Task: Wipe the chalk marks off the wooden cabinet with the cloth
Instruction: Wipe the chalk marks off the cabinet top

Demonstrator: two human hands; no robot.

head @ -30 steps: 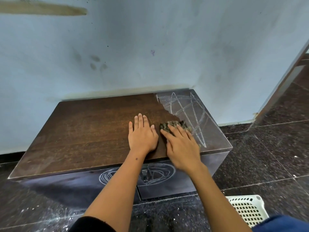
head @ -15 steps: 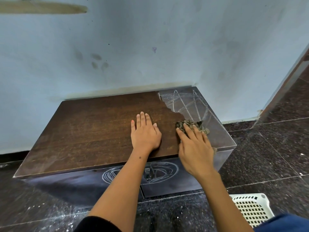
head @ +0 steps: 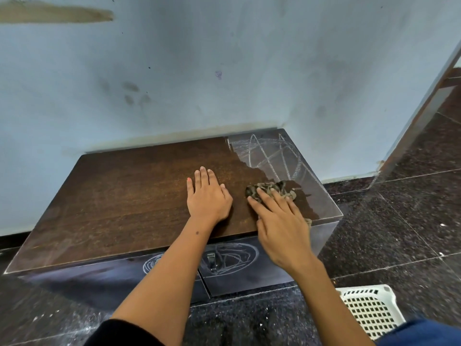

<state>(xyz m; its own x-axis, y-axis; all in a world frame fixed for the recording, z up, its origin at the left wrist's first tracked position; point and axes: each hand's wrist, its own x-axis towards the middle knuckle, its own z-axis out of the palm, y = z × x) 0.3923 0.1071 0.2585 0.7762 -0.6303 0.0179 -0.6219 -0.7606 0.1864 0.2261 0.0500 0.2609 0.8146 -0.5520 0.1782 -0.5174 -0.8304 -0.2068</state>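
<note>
A low wooden cabinet [head: 124, 196] stands against the wall. Most of its top is dark, clean wood. White chalk marks [head: 272, 156] cover the top's right end, and more chalk scribbles [head: 232, 258] show on its front doors. A crumpled brownish cloth [head: 270, 187] lies on the top at the edge of the chalked patch. My right hand [head: 279, 221] presses on the cloth with straight, spread fingers. My left hand [head: 207, 196] rests flat on the clean wood just left of it.
A pale blue wall [head: 224, 71] rises right behind the cabinet. Dark speckled floor tiles [head: 399, 221] with chalk dust surround it. A white perforated plastic basket [head: 369, 310] sits on the floor at the lower right. A door frame edge [head: 424, 108] runs along the right.
My right hand slid the cloth to the right and then back left a little. A strip of the chalked patch near the cloth now shows dark wood. My left hand stayed put.
</note>
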